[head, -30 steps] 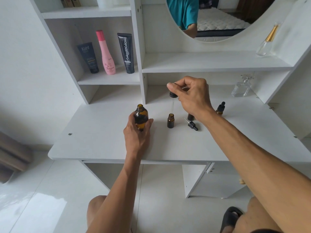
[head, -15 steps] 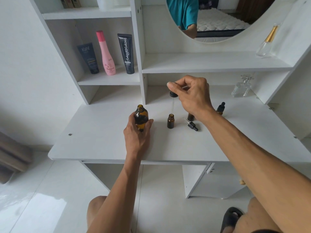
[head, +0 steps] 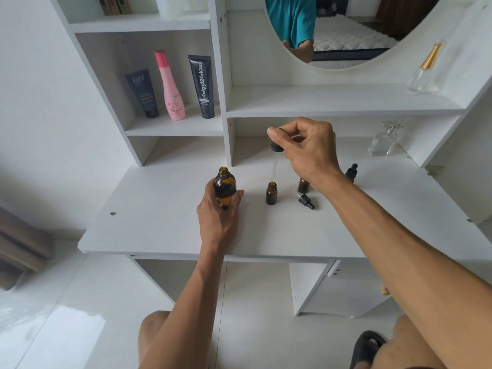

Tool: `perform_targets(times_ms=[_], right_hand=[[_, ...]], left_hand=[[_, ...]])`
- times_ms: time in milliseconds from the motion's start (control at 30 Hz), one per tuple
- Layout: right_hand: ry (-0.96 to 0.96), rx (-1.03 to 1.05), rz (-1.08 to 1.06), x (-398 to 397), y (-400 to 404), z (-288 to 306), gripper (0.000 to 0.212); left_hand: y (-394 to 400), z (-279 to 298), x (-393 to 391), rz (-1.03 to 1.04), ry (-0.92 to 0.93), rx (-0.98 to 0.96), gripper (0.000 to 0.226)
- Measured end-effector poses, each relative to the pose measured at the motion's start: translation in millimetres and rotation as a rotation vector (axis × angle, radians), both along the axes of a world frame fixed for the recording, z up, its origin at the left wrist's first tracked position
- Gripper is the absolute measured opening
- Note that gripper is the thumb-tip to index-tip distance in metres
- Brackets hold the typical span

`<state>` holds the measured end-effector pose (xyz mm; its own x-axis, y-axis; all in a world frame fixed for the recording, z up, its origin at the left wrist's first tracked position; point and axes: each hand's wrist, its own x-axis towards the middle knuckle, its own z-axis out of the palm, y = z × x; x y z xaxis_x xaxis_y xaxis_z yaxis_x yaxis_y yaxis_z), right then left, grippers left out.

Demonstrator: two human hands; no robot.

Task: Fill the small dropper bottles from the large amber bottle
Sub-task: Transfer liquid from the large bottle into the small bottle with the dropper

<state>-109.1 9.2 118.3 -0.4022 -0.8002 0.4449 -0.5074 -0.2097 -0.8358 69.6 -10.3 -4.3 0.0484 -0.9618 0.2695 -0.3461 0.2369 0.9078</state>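
Observation:
The large amber bottle (head: 225,186) stands uncapped on the white desk (head: 159,217), and my left hand (head: 219,217) grips its lower body. My right hand (head: 308,150) pinches the black bulb of a dropper (head: 275,155), whose glass tube points down into the mouth of an open small amber bottle (head: 271,193). A second open small bottle (head: 303,184) stands behind my right wrist, partly hidden. A capped small bottle (head: 351,172) stands further right. A loose dropper cap (head: 305,201) lies on the desk.
A clear glass perfume bottle (head: 383,141) sits at the desk's back right, another with a gold cap (head: 424,69) on the shelf above. Three cosmetic containers (head: 173,86) stand in the left shelf compartment. A round mirror (head: 332,30) hangs above.
The dropper tip stays over the small bottle's mouth; my right hand has shifted barely at all. My left hand keeps holding the large bottle.

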Motion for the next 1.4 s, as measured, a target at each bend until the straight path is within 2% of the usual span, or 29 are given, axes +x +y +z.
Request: perform_targets(times_ms=[467,733,1400], right_hand=[[-0.159,-0.100,0.196,46,-14,32,0.015],[-0.149,-0.099,0.242,69,-26,37,0.015],[-0.098,-0.018,0.240,74,-39,4,0.017]], left_hand=[[-2,0,0,-0.013,-0.001,0.006,0.039],[-2,-1,0,-0.013,0.007,0.003,0.037],[-3,-3,1,-0.028,0.031,-0.013,0.040]])
